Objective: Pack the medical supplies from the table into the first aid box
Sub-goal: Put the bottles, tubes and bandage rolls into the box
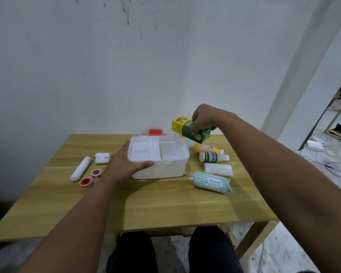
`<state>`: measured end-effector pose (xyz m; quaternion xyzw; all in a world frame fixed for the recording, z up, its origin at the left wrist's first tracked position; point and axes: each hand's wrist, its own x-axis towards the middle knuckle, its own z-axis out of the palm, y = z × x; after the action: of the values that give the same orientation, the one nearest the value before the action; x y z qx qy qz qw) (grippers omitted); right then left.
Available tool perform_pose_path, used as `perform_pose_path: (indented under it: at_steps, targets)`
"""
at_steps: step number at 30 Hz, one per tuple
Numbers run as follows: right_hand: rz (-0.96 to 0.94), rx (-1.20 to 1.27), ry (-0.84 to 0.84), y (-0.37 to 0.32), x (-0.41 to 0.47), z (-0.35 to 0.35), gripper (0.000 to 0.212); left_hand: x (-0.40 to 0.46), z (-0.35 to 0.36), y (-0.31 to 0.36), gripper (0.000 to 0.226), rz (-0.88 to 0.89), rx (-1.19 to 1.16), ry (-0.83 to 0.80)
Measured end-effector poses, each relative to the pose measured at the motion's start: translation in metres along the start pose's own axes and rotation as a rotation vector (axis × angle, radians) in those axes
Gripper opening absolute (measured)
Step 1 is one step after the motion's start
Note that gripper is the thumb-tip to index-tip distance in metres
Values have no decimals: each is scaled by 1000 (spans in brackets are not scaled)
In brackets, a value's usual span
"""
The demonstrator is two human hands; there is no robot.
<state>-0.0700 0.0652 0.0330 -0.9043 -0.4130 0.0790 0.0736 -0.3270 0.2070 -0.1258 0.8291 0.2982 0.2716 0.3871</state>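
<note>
The white first aid box (171,169) stands open on the wooden table (165,205), its divided tray showing and a red latch at the back. My left hand (124,162) grips the box's near-left corner. My right hand (204,118) holds a green and yellow carton (189,130) tilted in the air above the box's far-right corner. Right of the box lie a yellow bottle (209,148), a white and green bottle (213,157), a white gauze pack (218,169) and a green-striped bandage pack (212,182).
Left of the box lie a long white roll (81,168), a short bandage roll (102,158) and two red tape spools (96,173) (86,182). A white wall rises right behind the table. My legs are under the near edge. Cables and shelving sit at far right.
</note>
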Motion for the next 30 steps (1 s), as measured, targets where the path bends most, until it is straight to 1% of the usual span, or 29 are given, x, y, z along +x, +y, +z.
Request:
perform_pose_path:
  at_steps: [2,4,7,9,12,15,17,20,25,29,30]
  targets:
    - [-87,-38,-59,-14,-2,-4,61,0,-1,1,99,-9,0,2]
    - [-149,-169,-121,-29,-3,-1,62,1,-1,2,99,-21,5,2]
    - [-173,-373,-160,-48,-1,13,53,0,-2,2,102,-34,1,-2]
    - [-185,-416,-179,-56,2,25,48,0,-1,4,106,-42,-3,6]
    - [-224,-375,-193,-59,9,42,51,-2,0,9,107,-57,25,16]
    - [-260,-286,-180,-61,16,59,57,1,0,8,117,-93,58,4]
    - [-290,-241,-169,-63,19,70,50,2,0,6,118,-112,69,-3]
    - [-310,-191,-161,-63,22,88,31,2,1,5,118,-91,70,9]
    - [-319,-95,-125,-56,27,117,22,2,2,3,110,-63,57,11]
    - [-368,-1,-85,-51,25,129,8,3,1,2,107,-48,50,5]
    - [-373,13,-87,-52,23,129,11,3,1,1,106,-43,53,1]
